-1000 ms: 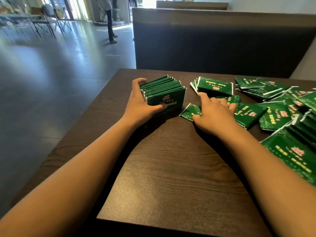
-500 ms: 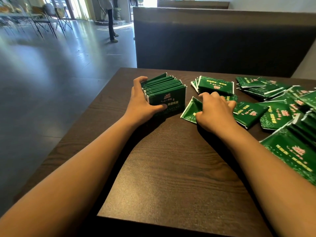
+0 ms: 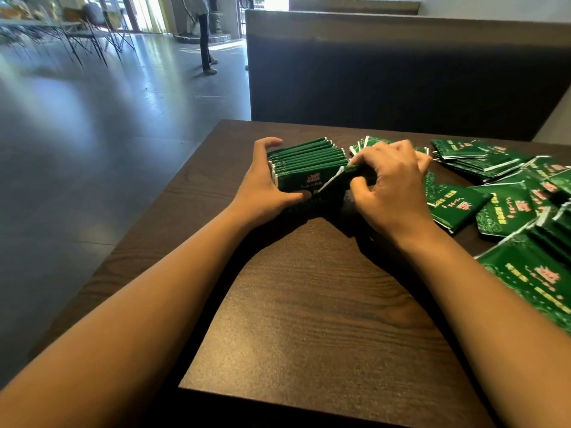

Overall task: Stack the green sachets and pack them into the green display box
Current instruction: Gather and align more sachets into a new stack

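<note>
A stack of green sachets (image 3: 309,163) stands on edge on the dark wooden table (image 3: 315,304). My left hand (image 3: 262,186) grips the stack from its left side, fingers at the back and thumb at the front. My right hand (image 3: 392,186) pinches one green sachet (image 3: 335,177) and holds it tilted against the front right of the stack. Several loose green sachets (image 3: 482,162) lie scattered to the right. I cannot make out a display box among them.
A large green packet (image 3: 537,279) lies at the table's right edge. A dark bench back (image 3: 401,72) rises behind the table. To the left the table ends above a grey floor, where a person (image 3: 205,32) stands far off.
My right hand lifted a sachet off the table and carried it left to the front of the stack. My left hand stayed on the stack.
</note>
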Demonstrator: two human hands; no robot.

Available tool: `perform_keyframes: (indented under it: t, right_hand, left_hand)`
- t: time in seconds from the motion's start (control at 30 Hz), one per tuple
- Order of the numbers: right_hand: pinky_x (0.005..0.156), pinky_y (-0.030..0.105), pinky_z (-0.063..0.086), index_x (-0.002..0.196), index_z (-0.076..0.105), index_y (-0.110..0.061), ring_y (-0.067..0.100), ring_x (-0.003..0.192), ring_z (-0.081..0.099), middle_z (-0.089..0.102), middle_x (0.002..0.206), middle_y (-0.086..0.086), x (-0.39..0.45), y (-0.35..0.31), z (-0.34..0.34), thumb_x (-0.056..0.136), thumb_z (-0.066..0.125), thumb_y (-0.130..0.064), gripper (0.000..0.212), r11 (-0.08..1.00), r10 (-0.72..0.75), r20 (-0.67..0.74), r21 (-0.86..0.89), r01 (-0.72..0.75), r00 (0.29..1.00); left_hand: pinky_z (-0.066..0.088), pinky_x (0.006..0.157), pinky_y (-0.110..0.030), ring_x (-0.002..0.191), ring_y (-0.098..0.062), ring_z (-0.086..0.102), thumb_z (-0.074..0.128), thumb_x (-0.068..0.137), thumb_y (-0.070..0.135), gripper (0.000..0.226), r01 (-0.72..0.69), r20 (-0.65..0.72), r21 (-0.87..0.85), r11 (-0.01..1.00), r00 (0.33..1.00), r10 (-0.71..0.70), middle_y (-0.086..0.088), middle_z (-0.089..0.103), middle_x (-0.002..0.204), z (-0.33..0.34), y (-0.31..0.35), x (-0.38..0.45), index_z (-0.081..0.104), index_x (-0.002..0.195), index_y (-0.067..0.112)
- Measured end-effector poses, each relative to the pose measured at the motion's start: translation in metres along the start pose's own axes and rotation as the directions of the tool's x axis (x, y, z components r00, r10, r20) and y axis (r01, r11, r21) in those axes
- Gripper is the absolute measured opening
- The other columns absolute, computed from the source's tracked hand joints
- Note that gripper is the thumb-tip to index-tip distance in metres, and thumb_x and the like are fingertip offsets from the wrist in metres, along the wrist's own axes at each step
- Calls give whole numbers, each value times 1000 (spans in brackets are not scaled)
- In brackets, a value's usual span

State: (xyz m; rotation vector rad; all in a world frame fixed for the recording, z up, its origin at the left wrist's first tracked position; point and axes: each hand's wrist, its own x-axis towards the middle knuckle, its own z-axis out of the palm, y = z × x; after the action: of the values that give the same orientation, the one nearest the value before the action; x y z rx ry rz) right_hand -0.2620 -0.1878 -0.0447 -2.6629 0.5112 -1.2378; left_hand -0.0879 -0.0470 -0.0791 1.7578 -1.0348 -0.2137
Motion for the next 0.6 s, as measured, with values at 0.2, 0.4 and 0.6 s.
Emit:
perform_keyframes:
  t: [0.2,0.4,0.6]
  right_hand:
    - [89,37,24,101,70,-26,23,103,50,58,103,-2,-1,1,6,80,68,-17,23,1000,-12,97,-2,12,995]
    - [86,42,42,101,70,-19,24,99,49,57,99,1,-3,-2,8,80,78,-12,23,992,-108,112,71,100,988]
    - [90,27,39,110,67,-16,21,108,45,52,117,8,-3,-10,11,88,70,-25,24,989,-57,-38,131,61,998]
  left_hand:
    - [47,115,-43,131,-19,56,96,65,38,117,-4,156,-45,999,988,11,-8,49,145,1,9,-5,15,151,30]
    - [46,116,-44,135,-20,53,95,62,48,121,-26,187,-33,999,982,32,-8,44,150,3,11,-7,13,150,33]
    - [56,104,-45,124,-22,62,83,67,28,105,-60,140,-33,998,988,64,-9,53,137,3,10,-8,18,149,31]
